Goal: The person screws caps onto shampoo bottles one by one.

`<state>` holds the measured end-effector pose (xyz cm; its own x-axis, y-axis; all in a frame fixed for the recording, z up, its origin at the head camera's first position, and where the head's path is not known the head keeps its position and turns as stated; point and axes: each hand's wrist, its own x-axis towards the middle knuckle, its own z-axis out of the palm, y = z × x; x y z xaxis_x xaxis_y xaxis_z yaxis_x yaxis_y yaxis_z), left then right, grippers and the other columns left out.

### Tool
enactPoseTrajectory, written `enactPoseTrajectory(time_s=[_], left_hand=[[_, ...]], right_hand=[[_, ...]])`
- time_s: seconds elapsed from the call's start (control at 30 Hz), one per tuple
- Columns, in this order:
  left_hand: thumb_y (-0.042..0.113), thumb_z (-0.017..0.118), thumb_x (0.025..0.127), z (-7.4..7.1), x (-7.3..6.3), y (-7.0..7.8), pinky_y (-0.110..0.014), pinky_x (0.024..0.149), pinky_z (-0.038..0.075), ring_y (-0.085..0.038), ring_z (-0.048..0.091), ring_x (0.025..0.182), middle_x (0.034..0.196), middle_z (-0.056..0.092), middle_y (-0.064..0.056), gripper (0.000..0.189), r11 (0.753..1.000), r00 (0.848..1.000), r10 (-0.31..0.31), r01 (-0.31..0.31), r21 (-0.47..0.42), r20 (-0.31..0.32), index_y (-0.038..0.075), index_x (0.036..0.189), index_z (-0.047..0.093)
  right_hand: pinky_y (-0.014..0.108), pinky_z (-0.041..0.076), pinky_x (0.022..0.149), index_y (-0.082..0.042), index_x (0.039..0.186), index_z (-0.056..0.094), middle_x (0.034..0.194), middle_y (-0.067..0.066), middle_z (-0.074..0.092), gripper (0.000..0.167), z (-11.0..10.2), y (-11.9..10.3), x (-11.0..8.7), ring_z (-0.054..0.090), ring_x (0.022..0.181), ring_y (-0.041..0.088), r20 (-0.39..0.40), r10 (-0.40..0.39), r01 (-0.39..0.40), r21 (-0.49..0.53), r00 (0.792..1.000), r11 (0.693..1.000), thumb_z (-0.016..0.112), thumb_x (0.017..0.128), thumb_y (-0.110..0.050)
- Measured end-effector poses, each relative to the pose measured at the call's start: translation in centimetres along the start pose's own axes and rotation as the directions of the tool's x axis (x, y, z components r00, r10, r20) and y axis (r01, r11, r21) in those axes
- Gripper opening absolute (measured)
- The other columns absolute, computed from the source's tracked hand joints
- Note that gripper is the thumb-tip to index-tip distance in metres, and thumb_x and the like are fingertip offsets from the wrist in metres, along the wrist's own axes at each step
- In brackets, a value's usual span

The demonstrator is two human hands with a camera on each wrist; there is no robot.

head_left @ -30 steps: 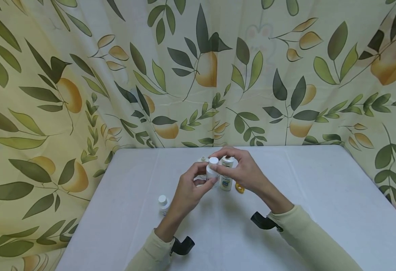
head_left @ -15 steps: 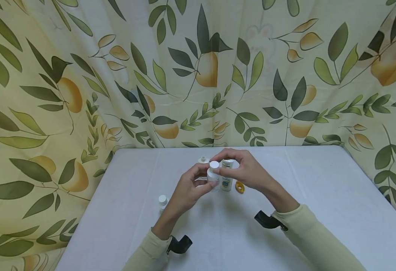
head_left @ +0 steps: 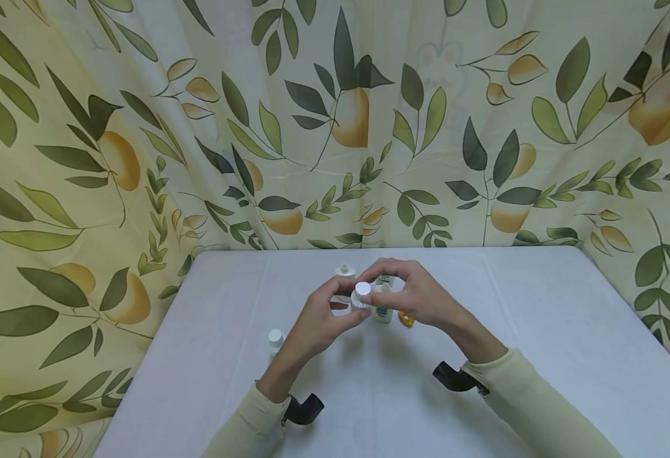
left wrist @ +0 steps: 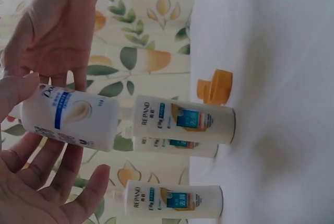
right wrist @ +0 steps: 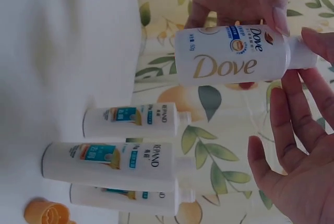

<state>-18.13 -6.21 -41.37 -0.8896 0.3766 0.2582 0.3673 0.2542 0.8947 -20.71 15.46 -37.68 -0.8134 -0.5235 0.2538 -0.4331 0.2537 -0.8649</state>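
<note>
A small white Dove bottle [right wrist: 229,59] is held up between both hands, above the table. My left hand [head_left: 317,318] grips its body between thumb and fingers. The thumb and fingertips of my right hand [head_left: 420,292] pinch its white cap [head_left: 362,289]. Just behind it stand several white REPAND bottles [left wrist: 182,122], their narrow necks bare in the wrist views. An orange ring-like cap [left wrist: 219,86] lies on the table beside them. Behind my left wrist in the head view stands another white-capped bottle [head_left: 275,338], partly hidden by the arm.
A white cloth covers the table [head_left: 197,331]. A curtain [head_left: 300,127] printed with leaves and fruit hangs along its back edge and left side. Black wrist cameras [head_left: 303,409] sit at both sleeve cuffs.
Both hands and the Dove bottle have come slightly lower in the head view, and the cap faces the camera more. The bottle behind at the left shows more.
</note>
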Motion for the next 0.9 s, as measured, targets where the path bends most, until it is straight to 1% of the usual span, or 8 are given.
enactPoseTrajectory(time_s=[0.07,0.2,0.27,0.43,0.5,0.63,0.73,0.9], left_hand=[[0.023,0.080,0.089,0.0,0.0,0.1,-0.046,0.097,0.054,-0.015,0.059,0.114,0.121,0.065,0.004,0.044,0.999,1.000,0.011,-0.011,0.034,-0.008,0.014,0.127,0.061],[0.018,0.081,0.088,-0.1,0.1,0.2,-0.047,0.094,0.056,-0.014,0.060,0.109,0.116,0.067,0.002,0.042,0.994,0.999,0.041,-0.039,0.103,-0.011,0.012,0.125,0.062],[0.016,0.082,0.087,-0.1,0.1,0.3,-0.047,0.092,0.056,-0.014,0.061,0.106,0.113,0.067,0.001,0.043,0.989,0.999,0.051,-0.050,0.141,-0.003,0.011,0.124,0.062],[0.015,0.083,0.085,-0.4,0.3,0.3,-0.038,0.086,0.057,-0.013,0.061,0.102,0.111,0.067,0.002,0.043,0.972,0.998,0.054,-0.061,0.226,0.034,0.009,0.123,0.062],[0.015,0.083,0.085,-0.5,0.3,0.3,-0.039,0.085,0.057,-0.013,0.061,0.101,0.111,0.067,0.003,0.042,0.969,0.997,0.051,-0.062,0.240,0.050,0.010,0.121,0.063],[0.012,0.083,0.084,-0.7,0.4,0.0,-0.047,0.087,0.058,-0.016,0.062,0.102,0.111,0.068,0.001,0.038,0.970,0.996,0.050,-0.066,0.236,0.071,0.009,0.118,0.065],[0.012,0.083,0.084,-0.8,0.4,-0.2,-0.047,0.088,0.058,-0.017,0.062,0.102,0.110,0.069,0.000,0.038,0.970,0.996,0.044,-0.062,0.235,0.082,0.008,0.116,0.065],[0.015,0.084,0.084,-1.0,0.3,-0.3,-0.043,0.088,0.058,-0.015,0.063,0.103,0.110,0.069,0.003,0.038,0.966,0.995,0.029,-0.053,0.254,0.097,0.010,0.118,0.066]], right_hand=[[0.062,0.038,0.107,-0.025,0.108,0.075,0.110,-0.008,0.072,0.020,0.1,0.1,-0.1,0.060,0.115,0.017,0.001,0.000,0.000,0.000,1.000,1.000,0.080,0.089,-0.019],[0.059,0.039,0.106,-0.023,0.108,0.075,0.109,-0.007,0.072,0.020,0.3,0.3,-0.2,0.061,0.113,0.019,0.003,-0.002,0.002,0.011,1.000,1.000,0.080,0.088,-0.018],[0.059,0.039,0.106,-0.023,0.107,0.075,0.109,-0.007,0.072,0.021,0.3,0.4,-0.3,0.061,0.114,0.019,0.005,0.007,-0.007,0.014,1.000,1.000,0.080,0.088,-0.018],[0.062,0.041,0.104,-0.025,0.107,0.074,0.110,-0.005,0.071,0.023,0.7,0.6,-0.5,0.060,0.113,0.022,0.006,0.036,-0.037,0.027,0.999,0.999,0.081,0.087,-0.017],[0.062,0.042,0.102,-0.025,0.107,0.074,0.109,-0.005,0.070,0.022,0.8,0.8,-0.5,0.060,0.112,0.022,0.004,0.043,-0.043,0.029,0.999,0.999,0.082,0.087,-0.018],[0.061,0.043,0.101,-0.026,0.106,0.074,0.107,-0.005,0.070,0.022,1.1,0.9,-0.6,0.060,0.110,0.022,0.002,0.040,-0.040,0.017,0.999,0.999,0.083,0.086,-0.020],[0.061,0.044,0.101,-0.026,0.106,0.074,0.106,-0.005,0.070,0.022,1.4,1.0,-0.6,0.060,0.110,0.021,0.003,0.040,-0.040,0.004,0.999,0.999,0.083,0.086,-0.022],[0.062,0.044,0.103,-0.027,0.106,0.074,0.106,-0.006,0.070,0.022,1.7,1.2,-0.7,0.061,0.110,0.020,-0.004,0.048,-0.048,0.003,0.999,0.999,0.083,0.086,-0.024]])
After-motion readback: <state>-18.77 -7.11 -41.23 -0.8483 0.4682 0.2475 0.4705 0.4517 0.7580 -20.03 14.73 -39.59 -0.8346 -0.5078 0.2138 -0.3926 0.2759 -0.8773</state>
